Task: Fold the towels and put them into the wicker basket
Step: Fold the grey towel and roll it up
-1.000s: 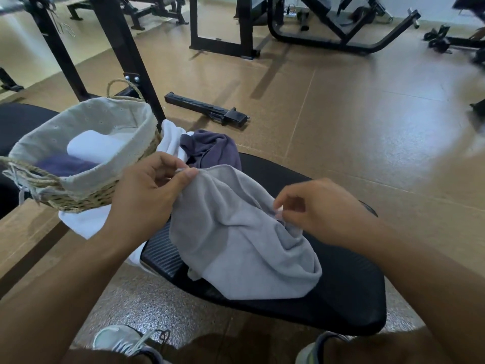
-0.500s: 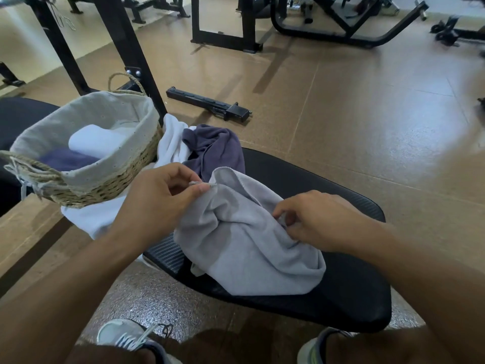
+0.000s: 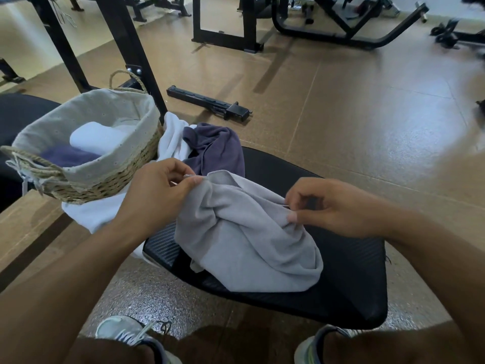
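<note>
Cloth like this is going to be light, limp and a little grippy, I am judging, so corners and hems are where I should be taking it, never the bunched middle. Starting at my left, the wicker basket [image 3: 86, 177] is sitting on the bench end with a white roll and a purple towel already folded inside it. Just beside it a white towel [image 3: 170, 137] and a purple towel [image 3: 217, 151] are lying crumpled, waiting. My left hand [image 3: 154, 195] is pinching the top edge of the grey towel [image 3: 246, 243] between thumb and curled forefinger, lifting that corner slightly. The rest of the grey towel is slumping in a heap on the black seat pad [image 3: 354, 279], between my two hands. My right hand [image 3: 333, 206] is pinching a fold at the towel's right side, thumb tip pressing onto the cloth, other fingers curled above it.
</note>
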Demonstrator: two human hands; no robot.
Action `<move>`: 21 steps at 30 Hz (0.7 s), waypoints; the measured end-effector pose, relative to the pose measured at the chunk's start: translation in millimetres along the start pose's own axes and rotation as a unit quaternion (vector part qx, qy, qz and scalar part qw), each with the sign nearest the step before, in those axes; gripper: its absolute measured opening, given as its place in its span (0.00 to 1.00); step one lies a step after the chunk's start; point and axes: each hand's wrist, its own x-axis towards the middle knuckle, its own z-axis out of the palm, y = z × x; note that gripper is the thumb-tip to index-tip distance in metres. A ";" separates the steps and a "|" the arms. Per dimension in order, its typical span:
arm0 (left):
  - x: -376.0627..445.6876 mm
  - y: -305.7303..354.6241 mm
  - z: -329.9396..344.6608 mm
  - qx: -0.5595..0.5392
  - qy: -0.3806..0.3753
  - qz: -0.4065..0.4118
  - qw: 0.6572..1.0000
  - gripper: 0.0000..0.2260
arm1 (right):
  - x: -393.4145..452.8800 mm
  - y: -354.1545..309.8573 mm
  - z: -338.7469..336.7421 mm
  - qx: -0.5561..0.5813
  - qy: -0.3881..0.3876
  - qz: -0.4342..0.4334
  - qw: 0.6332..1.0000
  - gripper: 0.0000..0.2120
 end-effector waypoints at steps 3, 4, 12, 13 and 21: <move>12.0 -12.2 2.4 0.018 0.013 -0.027 0.999 0.06 | -10.3 -0.1 -2.0 0.006 -0.004 0.000 1.000 0.11; 15.8 -16.0 2.1 0.017 0.015 -0.038 0.999 0.06 | -13.0 1.3 -3.1 0.024 0.020 0.005 1.000 0.13; 18.6 -17.4 6.8 -0.020 0.018 -0.030 0.999 0.05 | -24.3 11.7 -22.6 0.063 0.145 0.064 0.985 0.17; 18.2 -16.5 6.9 -0.024 0.021 -0.028 0.999 0.05 | -24.5 12.7 -23.5 0.057 0.159 0.068 0.983 0.17; 16.8 -3.9 0.0 -0.115 -0.010 -0.007 0.993 0.05 | -24.3 35.9 -29.8 0.000 0.157 0.139 0.978 0.11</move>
